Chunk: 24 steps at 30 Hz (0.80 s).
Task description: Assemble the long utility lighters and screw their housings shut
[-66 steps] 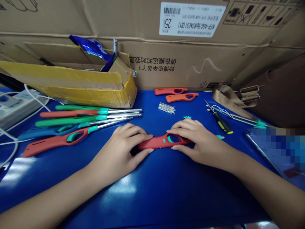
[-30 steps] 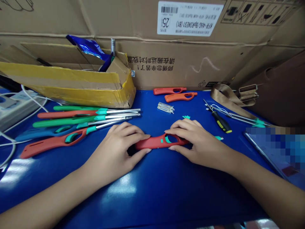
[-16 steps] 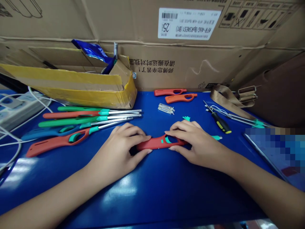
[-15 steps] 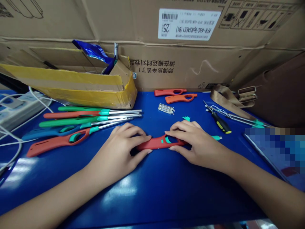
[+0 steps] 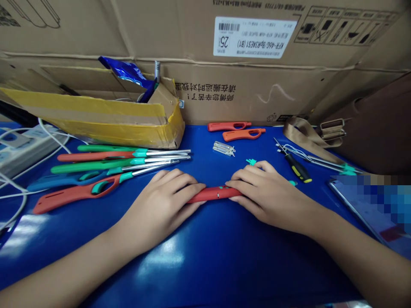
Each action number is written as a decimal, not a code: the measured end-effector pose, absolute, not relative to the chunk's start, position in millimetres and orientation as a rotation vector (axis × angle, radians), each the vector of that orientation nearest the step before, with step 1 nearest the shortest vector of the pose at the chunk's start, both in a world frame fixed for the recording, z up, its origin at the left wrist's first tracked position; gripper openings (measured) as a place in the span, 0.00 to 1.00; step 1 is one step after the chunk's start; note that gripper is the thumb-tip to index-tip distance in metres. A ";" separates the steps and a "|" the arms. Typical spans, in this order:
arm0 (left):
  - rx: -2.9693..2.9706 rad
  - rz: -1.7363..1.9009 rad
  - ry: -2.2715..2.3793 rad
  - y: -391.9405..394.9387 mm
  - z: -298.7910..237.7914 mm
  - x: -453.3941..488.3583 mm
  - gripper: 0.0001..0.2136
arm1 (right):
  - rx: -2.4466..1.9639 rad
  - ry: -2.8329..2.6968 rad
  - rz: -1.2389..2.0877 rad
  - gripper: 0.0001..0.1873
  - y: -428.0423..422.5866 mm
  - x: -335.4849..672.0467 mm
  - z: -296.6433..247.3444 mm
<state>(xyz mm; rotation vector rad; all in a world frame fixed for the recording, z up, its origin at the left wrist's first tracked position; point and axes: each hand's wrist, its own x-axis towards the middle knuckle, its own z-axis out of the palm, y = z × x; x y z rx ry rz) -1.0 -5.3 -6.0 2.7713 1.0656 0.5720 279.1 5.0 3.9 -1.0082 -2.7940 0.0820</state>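
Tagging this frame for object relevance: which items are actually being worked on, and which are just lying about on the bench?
In hand: red handle, gripped at its ends by the left hand and right hand.
Lying about: row of long lighters, two orange shells, small metal parts, screwdriver, taped box, strap.

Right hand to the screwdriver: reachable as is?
Probably yes. The screwdriver lies just beyond the right hand, with open table between, though that hand grips the red handle.
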 end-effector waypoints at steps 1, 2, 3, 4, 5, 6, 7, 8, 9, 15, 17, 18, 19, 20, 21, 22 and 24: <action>2.748 0.588 1.058 -5.2 -5.0 -1.2 0.11 | -1.004 -2.785 0.086 0.17 5.0 278.8 5.1; 2.726 0.602 1.047 -5.2 -3.8 -1.1 0.10 | -0.997 -2.773 0.089 0.17 4.9 278.5 6.2; 2.706 0.615 1.038 -5.3 -2.7 -0.8 0.10 | -0.989 -2.761 0.088 0.17 4.8 278.1 7.3; 2.689 0.623 1.025 -5.5 -1.6 -0.4 0.10 | -0.980 -2.749 0.083 0.17 4.6 277.8 8.1; 2.672 0.628 1.018 -5.9 -0.6 -0.1 0.10 | -0.975 -2.737 0.075 0.17 4.3 277.6 8.8; 2.657 0.631 1.015 -6.2 0.2 0.2 0.09 | -0.973 -2.728 0.067 0.17 4.0 277.5 9.2; 2.646 0.631 1.013 -6.5 0.9 0.3 0.09 | -0.974 -2.724 0.062 0.18 3.7 277.7 9.4; 2.639 0.630 1.010 -6.8 1.4 0.2 0.09 | -0.976 -2.724 0.064 0.18 3.4 278.0 9.4; 2.637 0.626 1.007 -6.9 2.0 0.1 0.10 | -0.980 -2.727 0.071 0.18 3.0 278.5 9.4; 2.227 0.593 1.069 -5.2 8.4 2.4 0.10 | -1.037 -2.655 0.067 0.19 0.7 281.9 9.7; 1.822 0.541 1.066 -4.6 10.9 5.0 0.14 | -1.023 -2.642 0.024 0.25 -0.1 282.2 10.4; 1.637 0.497 1.042 -4.6 12.0 6.4 0.16 | -0.994 -2.658 0.002 0.26 -0.5 282.2 10.9; 1.499 0.454 1.011 -4.7 12.8 7.7 0.17 | -0.958 -2.685 -0.016 0.24 -0.8 282.3 11.4; 1.423 0.421 0.985 -5.2 13.5 8.9 0.19 | -0.921 -2.711 -0.025 0.22 -1.0 282.5 12.1; 1.409 0.406 0.974 -5.9 14.0 9.7 0.20 | -0.896 -2.729 -0.026 0.20 -1.1 282.8 12.7; 1.453 0.418 0.979 -7.0 14.3 10.2 0.21 | -0.886 -2.735 -0.018 0.20 -1.3 283.3 13.5; 1.680 0.490 0.990 -9.5 13.7 9.7 0.20 | -0.898 -2.726 0.029 0.19 -1.7 284.2 14.9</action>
